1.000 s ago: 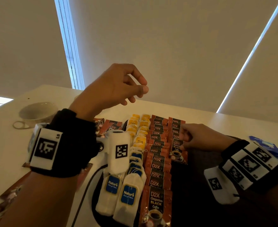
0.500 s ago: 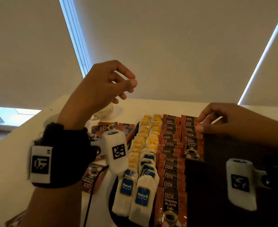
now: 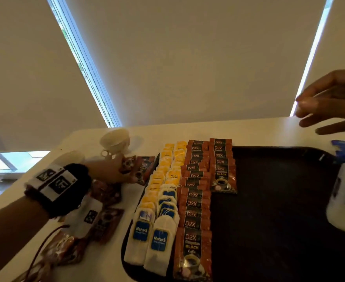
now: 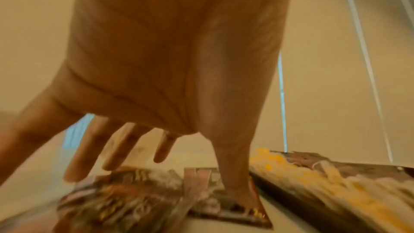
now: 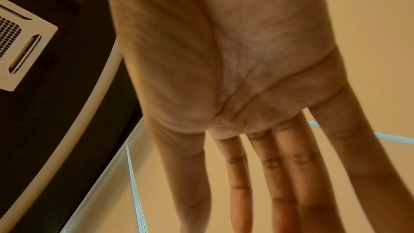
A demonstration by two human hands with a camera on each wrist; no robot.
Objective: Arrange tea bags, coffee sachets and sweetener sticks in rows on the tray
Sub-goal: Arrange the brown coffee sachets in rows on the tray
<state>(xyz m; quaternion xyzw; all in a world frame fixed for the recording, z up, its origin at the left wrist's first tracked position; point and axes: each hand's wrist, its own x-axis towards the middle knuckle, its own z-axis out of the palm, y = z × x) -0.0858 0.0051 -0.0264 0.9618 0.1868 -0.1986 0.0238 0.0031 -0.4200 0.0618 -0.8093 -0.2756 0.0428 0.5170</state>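
Head view: your left hand reaches loose coffee sachets on the worktop beside the tray, fingers spread, thumb pressing one, likely to continue the second row. Right hand hovers, fingers loose, empty.

- Head view: dim, warm room light. Brightest sources are narrow daylight strips between the window blinds; low contrast on table.
- Tray reads near-black, no surface detail.
- Wide-angle bend: blind edges slant hard toward frame borders.
- Left wrist view: heavy motion blur; coffee sachets smeared, print unreadable.
- Right wrist view: right hand sharp at palm, fingertips soft; orange cast.
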